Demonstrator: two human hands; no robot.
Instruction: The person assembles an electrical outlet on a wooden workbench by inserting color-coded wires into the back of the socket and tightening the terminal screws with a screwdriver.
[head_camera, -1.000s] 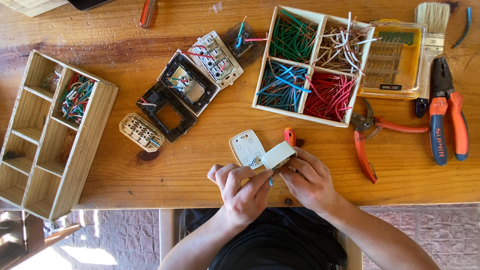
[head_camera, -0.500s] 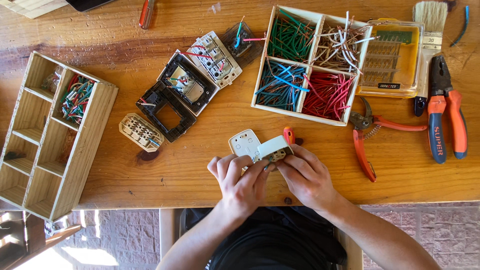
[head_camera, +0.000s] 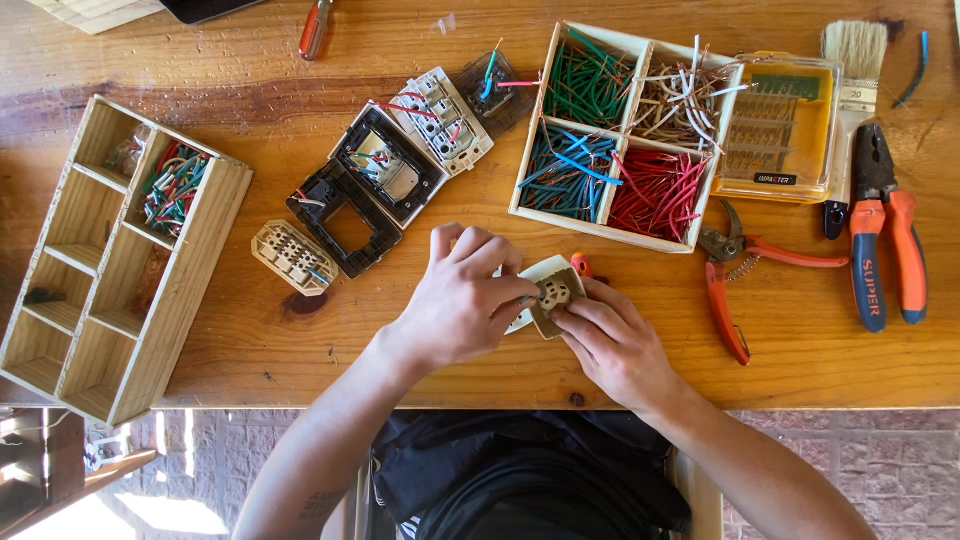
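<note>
Over the front edge of the wooden table (head_camera: 420, 40), my left hand (head_camera: 462, 298) and my right hand (head_camera: 610, 340) hold a small cream switch module (head_camera: 555, 295) between their fingertips, its gridded back facing up. A white cover plate (head_camera: 545, 270) lies partly hidden under the module and my left fingers. A small red screwdriver tip (head_camera: 582, 264) shows just behind it.
A white four-compartment box (head_camera: 628, 235) holds green, white, blue and red wires. Left stands a wooden divider tray (head_camera: 60, 330). Dismantled black and white switch parts (head_camera: 385, 170), a cream module (head_camera: 293, 257), red cutters (head_camera: 740, 280), pliers (head_camera: 885, 230), a brush (head_camera: 852, 60) and a yellow case (head_camera: 785, 125) lie around.
Both hands moved up and rightward over the white plate, and the cream module was turned so its gridded back faces up. My left hand now covers most of the plate.
</note>
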